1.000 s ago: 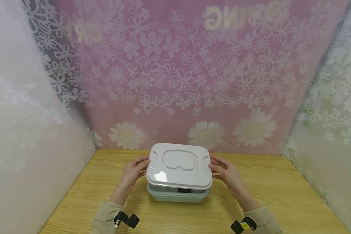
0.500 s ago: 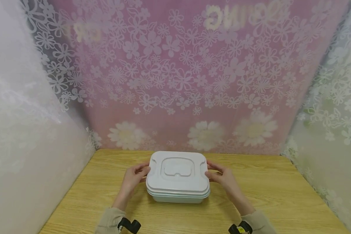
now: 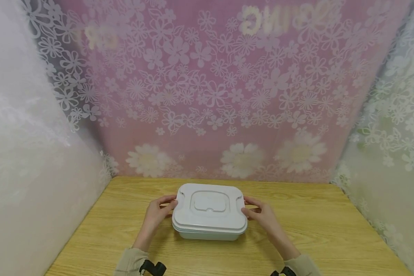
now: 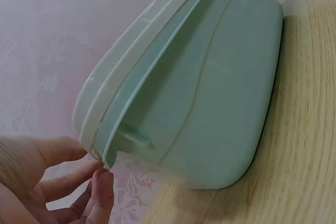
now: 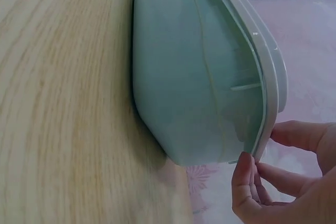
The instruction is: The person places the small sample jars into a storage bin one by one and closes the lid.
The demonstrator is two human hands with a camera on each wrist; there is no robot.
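A white lid (image 3: 210, 218) lies over a pale green plastic box (image 3: 208, 236) on the wooden table. At the box's left side my left hand (image 3: 156, 211) pinches the lid's edge, thumb on top and fingers below. My right hand (image 3: 263, 216) grips the opposite edge the same way. In the left wrist view the lid rim sits against the rim of the box (image 4: 226, 93), and the left fingertips (image 4: 103, 182) touch beneath it. The right wrist view has the right thumb (image 5: 294, 134) on the lid rim. What the box contains is hidden.
The wood-grain table (image 3: 331, 230) extends around the box. Behind it hangs a pink flower-patterned sheet (image 3: 220, 96); pale sheets close off the left and right sides. Each wrist carries a black camera mount.
Both hands have lowered the lid onto the box. The front gap, through which a dark item showed a second ago, has closed.
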